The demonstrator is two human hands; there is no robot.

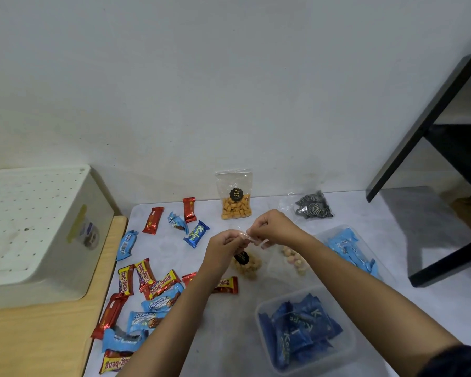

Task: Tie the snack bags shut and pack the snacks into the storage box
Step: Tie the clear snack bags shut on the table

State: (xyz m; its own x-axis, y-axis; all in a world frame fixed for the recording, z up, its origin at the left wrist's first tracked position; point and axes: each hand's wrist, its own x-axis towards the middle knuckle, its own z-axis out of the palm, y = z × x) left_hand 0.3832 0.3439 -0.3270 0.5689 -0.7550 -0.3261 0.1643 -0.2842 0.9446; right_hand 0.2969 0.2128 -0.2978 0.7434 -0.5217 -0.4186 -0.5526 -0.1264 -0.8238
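Head view: the left hand (223,244) and the right hand (275,227) meet above the middle of the pale grey worktop (229,336). Both grip the top film of a clear plastic snack bag (246,265) that holds pale beige pieces and bears a round black label. The bag body hangs directly below the left hand and to the lower left of the right hand. Whether its base touches the worktop cannot be told.

Hand pose: both hands have their fingers curled, pinching the clear film between thumb and fingertips. The left hand sits lower and nearer and the right hand higher and farther, the two almost touching. Both forearms reach in from the near edge.

Surroundings:
- A second clear bag of pink and cream pieces (291,259) lies just right of the held bag, below the right wrist.
- A clear plastic storage box (259,308) filled with dark blue packets (302,330) stands toward the near right corner.
- A second clear box (321,232) with light blue packets (346,246) stands at the right edge.
- Loose red, yellow and blue wrapped bars (147,278) cover the left half.

Hidden or unclear: the film between the fingers is transparent, so no knot can be made out. The right forearm covers part of the second clear box, and the left forearm covers several bars.
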